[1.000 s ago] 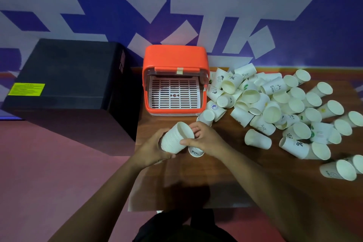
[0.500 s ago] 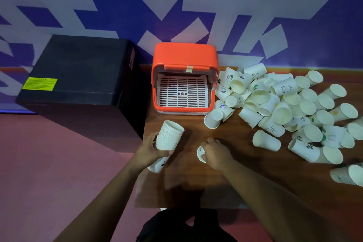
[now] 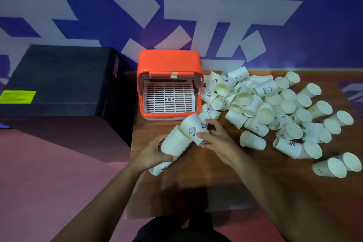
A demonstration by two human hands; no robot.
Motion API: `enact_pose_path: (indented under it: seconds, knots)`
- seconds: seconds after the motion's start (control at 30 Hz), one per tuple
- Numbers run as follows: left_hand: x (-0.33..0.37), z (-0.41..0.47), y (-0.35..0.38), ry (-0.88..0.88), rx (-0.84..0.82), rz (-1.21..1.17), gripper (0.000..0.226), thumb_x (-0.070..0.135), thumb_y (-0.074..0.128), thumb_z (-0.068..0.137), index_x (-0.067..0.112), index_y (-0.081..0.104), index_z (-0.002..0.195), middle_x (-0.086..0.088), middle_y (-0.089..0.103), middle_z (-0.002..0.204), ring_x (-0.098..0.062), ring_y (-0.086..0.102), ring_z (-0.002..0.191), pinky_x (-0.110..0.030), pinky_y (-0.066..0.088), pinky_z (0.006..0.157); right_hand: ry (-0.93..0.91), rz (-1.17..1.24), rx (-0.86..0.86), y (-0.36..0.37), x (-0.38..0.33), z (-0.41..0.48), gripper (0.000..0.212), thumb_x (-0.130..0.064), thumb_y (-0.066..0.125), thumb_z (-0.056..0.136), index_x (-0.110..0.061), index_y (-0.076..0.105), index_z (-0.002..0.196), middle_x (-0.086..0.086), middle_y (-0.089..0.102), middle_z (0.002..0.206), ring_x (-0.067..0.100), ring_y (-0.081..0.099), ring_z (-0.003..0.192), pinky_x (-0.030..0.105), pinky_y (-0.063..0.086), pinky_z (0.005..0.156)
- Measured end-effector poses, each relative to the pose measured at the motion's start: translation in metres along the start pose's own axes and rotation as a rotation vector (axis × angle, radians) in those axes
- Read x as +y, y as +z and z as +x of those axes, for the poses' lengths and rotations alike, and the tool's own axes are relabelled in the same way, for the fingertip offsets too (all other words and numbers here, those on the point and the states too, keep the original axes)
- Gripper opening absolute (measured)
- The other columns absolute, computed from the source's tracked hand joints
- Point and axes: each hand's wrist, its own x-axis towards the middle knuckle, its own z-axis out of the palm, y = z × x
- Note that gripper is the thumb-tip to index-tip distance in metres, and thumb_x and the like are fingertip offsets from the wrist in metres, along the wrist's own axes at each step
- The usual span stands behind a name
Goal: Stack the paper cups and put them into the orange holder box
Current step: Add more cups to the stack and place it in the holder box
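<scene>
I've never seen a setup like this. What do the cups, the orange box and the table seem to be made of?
Cups: most likely thin paper, matte off-white with printed drawings, and rolled rims showing on the nested stack.
Orange box: looks like moulded plastic, smooth with a slight sheen and rounded corners; a white slotted grid sits inside.
Table: wood or a wood-look laminate, brown with visible grain; which one is unclear.

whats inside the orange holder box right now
Only a white slotted tray shows inside the orange holder box; no cups in it. The part under its lid is hidden.
</scene>
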Motion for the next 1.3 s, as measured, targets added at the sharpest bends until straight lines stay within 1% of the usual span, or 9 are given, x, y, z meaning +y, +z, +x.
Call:
enact_pose_path:
  seconds: [0.1,0.23,0.37,0.5,0.7,0.87,1.07,1.17,1.3]
  knots:
    - [0.006,0.006,-0.005,0.047,-0.039,0.065,0.077,0.023,0.093,0.064,0.04,0.053,0.128,0.017,0.064,0.121,-0.004,0.061,0.113,-0.024,0.048,0.093,-0.007,-0.128,-0.151,-0.012,-0.008,-0.003,0.086,-0.024,0.083,0.073,-0.056,0.036,0.138,0.001,0.056,0.135,0.017,0.066,0.112,0.039,0.056,0.092]
    - [0.011,0.008,-0.01,0.099,-0.071,0.149,0.077,0.023,0.092,0.066,0.038,0.052,0.13,0.014,0.063,0.122,-0.007,0.059,0.114,-0.022,0.05,0.093,-0.028,-0.413,-0.209,-0.018,-0.02,-0.003,0.076,-0.029,0.079,0.074,-0.068,0.039,0.126,0.004,0.057,0.134,0.017,0.062,0.115,0.041,0.053,0.098]
    - [0.018,0.009,-0.011,0.14,-0.093,0.2,0.078,0.028,0.092,0.065,0.04,0.051,0.131,0.02,0.061,0.122,-0.002,0.057,0.113,-0.012,0.046,0.086,-0.125,-0.613,-0.133,-0.012,-0.027,-0.004,0.059,-0.044,0.076,0.079,-0.05,0.042,0.126,-0.008,0.054,0.119,0.009,0.056,0.107,0.031,0.052,0.088]
    - [0.023,0.013,-0.014,0.139,-0.052,0.145,0.082,0.032,0.092,0.065,0.036,0.052,0.136,0.021,0.062,0.124,-0.001,0.057,0.116,-0.016,0.048,0.091,-0.274,-0.423,-0.014,-0.008,-0.039,0.005,0.051,-0.055,0.065,0.083,-0.053,0.045,0.13,-0.003,0.061,0.124,0.013,0.062,0.111,0.035,0.053,0.092]
    - [0.029,0.012,-0.014,0.121,-0.047,0.026,0.08,0.026,0.092,0.068,0.034,0.053,0.138,0.017,0.064,0.125,-0.004,0.06,0.116,-0.023,0.051,0.094,-0.267,0.094,0.147,0.008,-0.048,0.014,0.032,-0.026,0.071,0.089,-0.025,0.051,0.114,0.012,0.07,0.109,0.022,0.069,0.098,0.032,0.058,0.066]
    - [0.036,0.012,-0.016,0.142,-0.028,-0.085,0.078,0.029,0.092,0.068,0.035,0.055,0.137,0.014,0.065,0.128,-0.007,0.061,0.12,-0.032,0.053,0.1,-0.282,-0.099,0.185,0.029,-0.03,0.019,0.056,-0.054,0.073,0.07,-0.029,0.051,0.115,0.003,0.063,0.117,0.016,0.064,0.103,0.049,0.057,0.087]
    - [0.036,0.013,-0.02,0.154,0.067,-0.15,0.074,0.025,0.09,0.073,0.036,0.055,0.137,0.013,0.065,0.127,-0.003,0.062,0.116,-0.024,0.056,0.091,-0.269,-0.299,-0.024,0.042,-0.027,0.019,0.061,-0.06,0.055,0.09,-0.032,0.043,0.143,-0.016,0.048,0.138,0.002,0.046,0.125,0.022,0.045,0.098]
    - [0.032,0.018,-0.024,0.158,0.137,-0.146,0.072,0.019,0.09,0.072,0.035,0.055,0.134,0.013,0.065,0.125,0.002,0.062,0.113,-0.014,0.053,0.083,-0.206,-0.289,-0.064,0.049,-0.026,0.028,0.071,-0.077,0.049,0.08,-0.045,0.04,0.143,-0.013,0.04,0.15,0.01,0.041,0.137,0.044,0.044,0.109]
    - [0.025,0.036,-0.039,0.129,0.19,-0.144,0.077,0.032,0.091,0.068,0.035,0.05,0.133,0.013,0.062,0.128,-0.004,0.06,0.119,-0.031,0.051,0.1,-0.18,-0.099,-0.153,0.053,-0.037,0.044,0.064,-0.055,0.062,0.087,-0.042,0.038,0.145,-0.003,0.043,0.148,0.015,0.051,0.13,0.041,0.051,0.102]
